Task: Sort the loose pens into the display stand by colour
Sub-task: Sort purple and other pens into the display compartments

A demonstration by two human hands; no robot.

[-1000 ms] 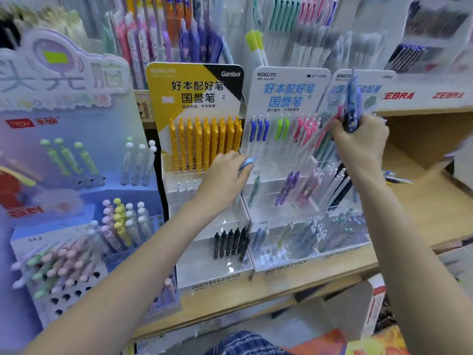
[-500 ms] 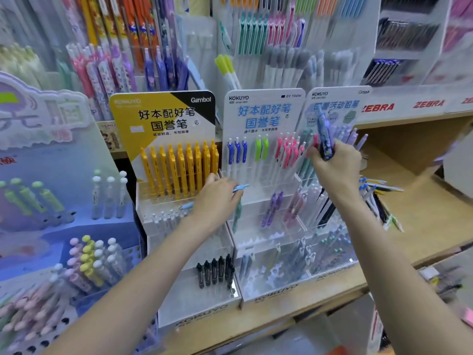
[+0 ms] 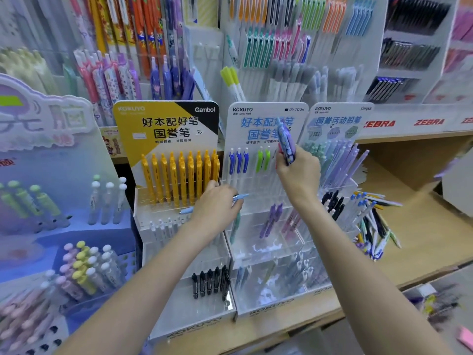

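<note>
My left hand grips a light blue pen held sideways, low in front of the yellow pens of the yellow-and-black stand. My right hand holds a small bunch of pens, blue and purple with a pink one behind, upright against the top tier of the middle white stand. That tier carries blue pens and green pens. Purple pens stand one tier lower. Loose pens lie in a heap on the wooden shelf to the right.
A third stand with lilac and mint pencils is right of the middle one. Black pens fill the yellow stand's bottom tier. A blue display with pastel pens is at the left. Racks of hanging pens cover the back wall.
The view has shifted right and up. My right hand carried its bunch of pens leftward from the third stand to the middle stand's top tier. My left hand keeps the light blue pen low.
</note>
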